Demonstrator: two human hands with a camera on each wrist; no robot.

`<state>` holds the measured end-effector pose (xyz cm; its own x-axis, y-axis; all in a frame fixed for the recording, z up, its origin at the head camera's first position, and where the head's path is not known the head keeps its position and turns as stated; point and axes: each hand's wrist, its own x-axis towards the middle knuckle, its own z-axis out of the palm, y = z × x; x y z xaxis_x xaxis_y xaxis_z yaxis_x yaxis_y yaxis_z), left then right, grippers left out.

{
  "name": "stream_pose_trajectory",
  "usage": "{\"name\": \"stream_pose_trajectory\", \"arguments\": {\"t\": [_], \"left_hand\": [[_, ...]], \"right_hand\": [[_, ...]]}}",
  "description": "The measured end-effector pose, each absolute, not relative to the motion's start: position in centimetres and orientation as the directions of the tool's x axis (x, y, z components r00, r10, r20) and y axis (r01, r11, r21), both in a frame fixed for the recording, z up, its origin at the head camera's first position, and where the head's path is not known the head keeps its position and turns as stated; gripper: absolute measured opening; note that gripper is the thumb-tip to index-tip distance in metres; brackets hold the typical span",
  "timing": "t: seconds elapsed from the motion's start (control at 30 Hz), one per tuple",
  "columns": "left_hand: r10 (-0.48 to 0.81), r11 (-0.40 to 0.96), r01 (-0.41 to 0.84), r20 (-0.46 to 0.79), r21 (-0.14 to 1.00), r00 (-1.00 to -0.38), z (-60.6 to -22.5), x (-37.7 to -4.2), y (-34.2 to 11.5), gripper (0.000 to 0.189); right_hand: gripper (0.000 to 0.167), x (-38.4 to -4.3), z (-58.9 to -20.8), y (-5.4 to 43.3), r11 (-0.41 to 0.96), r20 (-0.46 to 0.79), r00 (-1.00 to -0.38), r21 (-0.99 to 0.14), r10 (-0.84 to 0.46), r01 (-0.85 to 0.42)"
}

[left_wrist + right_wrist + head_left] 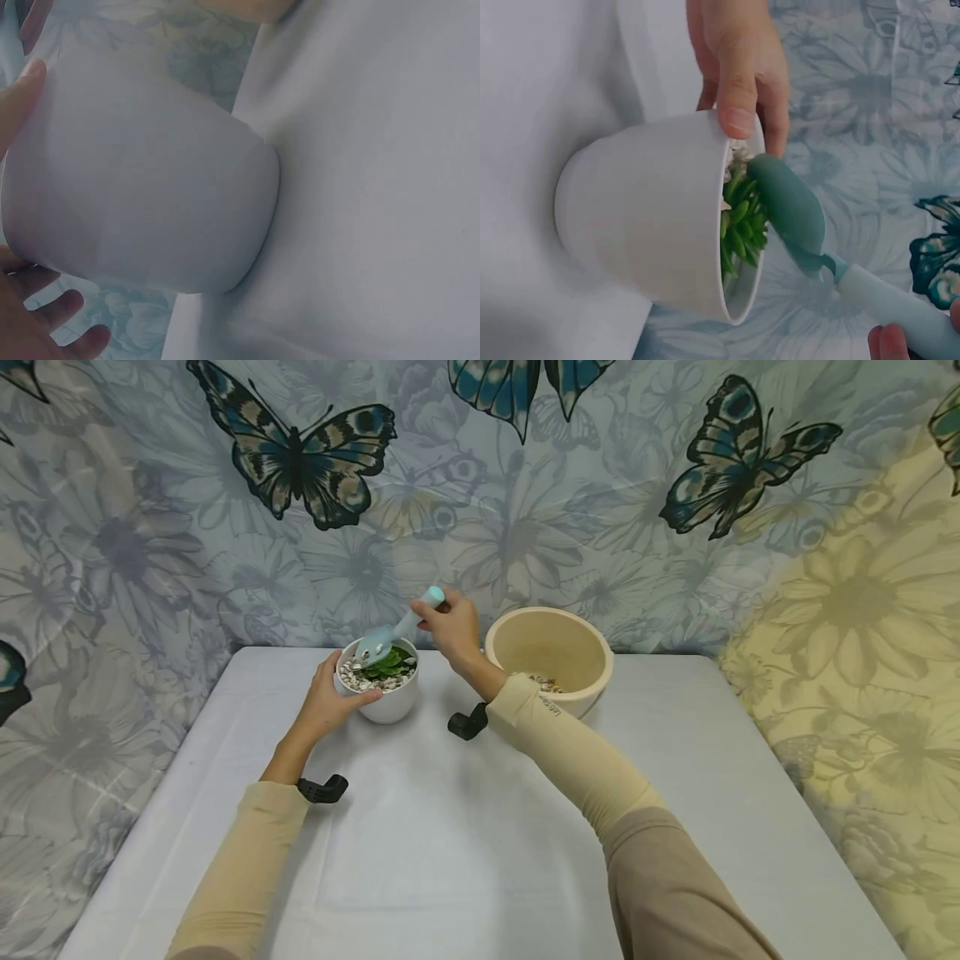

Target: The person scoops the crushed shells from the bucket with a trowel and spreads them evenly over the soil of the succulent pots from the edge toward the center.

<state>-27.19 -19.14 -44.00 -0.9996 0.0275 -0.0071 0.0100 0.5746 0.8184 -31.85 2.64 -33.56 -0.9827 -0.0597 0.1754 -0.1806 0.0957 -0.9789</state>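
Observation:
A white plant pot [387, 703] stands on the table, holding a green succulent [742, 223] among pale pebbles [358, 678]. My left hand [330, 697] grips the pot's rim from the left, thumb on the near side. In my right hand [456, 628] is the handle of a light blue small shovel [791, 210]. Its scoop hangs tilted over the succulent and pebbles, inside the rim's outline in the head view. The left wrist view shows mostly the pot's smooth side [142, 180]; the plant is hidden there.
Right of the white pot stands a larger cream bowl-shaped pot [600, 681] with some small pebbles [546, 683] at its bottom, partly behind my right forearm. A white cloth covers the table [450, 843]. A butterfly-patterned curtain [525, 527] hangs directly behind the table's far edge.

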Motion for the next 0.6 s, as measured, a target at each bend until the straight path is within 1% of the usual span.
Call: {"name": "stream_pose_trajectory", "arguments": {"t": [0.17,0.33,0.47,0.6], "left_hand": [[0.021,0.569,-0.009,-0.026,0.822,-0.999,-44.4,-27.2,-19.5,0.116],[0.01,0.553,0.003,-0.003,0.833,-1.0,-44.5,-27.1,-19.1,0.117],[-0.009,0.556,-0.002,0.003,0.831,-1.0,-44.3,-27.1,-18.8,0.118],[-0.018,0.573,-0.018,-0.01,0.819,-1.0,-43.9,-27.1,-18.8,0.118]], "right_hand": [[0.02,-31.6,-33.5,1.9,0.166,0.24,-0.968,-0.954,-0.072,-0.249],[0.021,-31.4,-32.9,1.4,0.232,0.288,-0.954,-0.926,-0.081,-0.299],[0.025,-31.2,-32.2,1.1,0.311,0.271,-0.96,-0.909,-0.07,-0.279],[0.025,-30.9,-31.6,0.9,0.381,0.252,-0.967,-0.89,-0.047,-0.25]]}}
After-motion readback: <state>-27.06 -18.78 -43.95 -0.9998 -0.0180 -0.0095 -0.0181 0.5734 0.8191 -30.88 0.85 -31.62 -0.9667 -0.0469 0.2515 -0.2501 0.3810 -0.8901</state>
